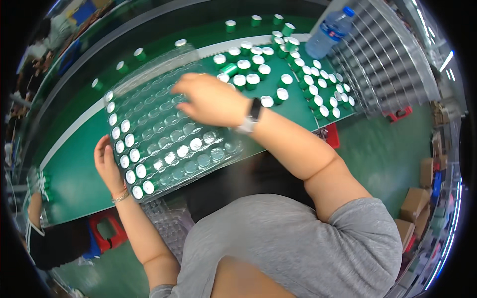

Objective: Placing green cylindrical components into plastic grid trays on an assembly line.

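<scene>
A clear plastic blister tray (164, 119) with rows of round pockets lies tilted in front of me on the green work table. Several small green cylinders with white tops (126, 125) fill pockets along its left side; most other pockets are bare. My left hand (107, 164) holds the tray's left edge, fingers curled against it. Over the tray's upper right part hovers my right hand (213, 99), slightly blurred, thumb and fingers apart with nothing visible between them. Just beyond it stand many more loose green cylinders (252, 79), one lying on its side.
A water bottle (332, 32) with a blue cap stands at the far right, beside a metal grid rack (382, 54). More cylinders (230, 25) sit on a dark strip along the far side. At left, another person's arm (35, 211) reaches the table. Red stools (107, 231) stand below.
</scene>
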`<state>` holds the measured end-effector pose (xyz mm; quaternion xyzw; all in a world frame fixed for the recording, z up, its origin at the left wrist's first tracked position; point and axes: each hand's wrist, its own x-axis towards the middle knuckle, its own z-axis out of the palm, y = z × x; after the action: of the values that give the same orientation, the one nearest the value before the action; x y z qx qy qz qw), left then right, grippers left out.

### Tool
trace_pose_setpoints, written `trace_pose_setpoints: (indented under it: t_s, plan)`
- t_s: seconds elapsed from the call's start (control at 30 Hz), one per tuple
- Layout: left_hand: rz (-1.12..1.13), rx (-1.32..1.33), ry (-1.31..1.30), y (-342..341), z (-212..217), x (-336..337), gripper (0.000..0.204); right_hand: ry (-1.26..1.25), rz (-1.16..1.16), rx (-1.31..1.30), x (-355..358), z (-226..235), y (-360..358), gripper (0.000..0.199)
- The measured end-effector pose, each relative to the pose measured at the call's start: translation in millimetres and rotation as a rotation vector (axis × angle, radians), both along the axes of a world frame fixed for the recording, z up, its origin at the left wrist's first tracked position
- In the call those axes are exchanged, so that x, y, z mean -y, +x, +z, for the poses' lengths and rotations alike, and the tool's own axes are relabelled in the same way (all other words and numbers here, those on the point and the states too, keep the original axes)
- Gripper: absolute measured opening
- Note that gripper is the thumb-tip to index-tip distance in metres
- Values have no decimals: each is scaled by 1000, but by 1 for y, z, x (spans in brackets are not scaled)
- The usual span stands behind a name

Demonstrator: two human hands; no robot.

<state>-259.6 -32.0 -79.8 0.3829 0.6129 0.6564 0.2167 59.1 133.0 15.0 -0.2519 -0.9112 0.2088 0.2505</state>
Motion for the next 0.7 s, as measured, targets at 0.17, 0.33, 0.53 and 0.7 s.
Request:
trace_pose_setpoints:
  t_s: [0.17, 0.33, 0.53, 0.7]
  plan:
    - [0, -25, -134, 6, 23, -1, 29, 89, -287, 192, -10, 14, 135, 33]
    - [32, -342, -248, 64, 81, -18, 26, 12, -382, 313, 14, 13, 190, 45]
    - [-760, -806, -250, 236, 131, -79, 49, -1, -330, 260, 6, -17, 199, 44]
    - [-812, -989, -120, 299, 98, -125, 43, -37, -321, 92, 4, -25, 194, 36]
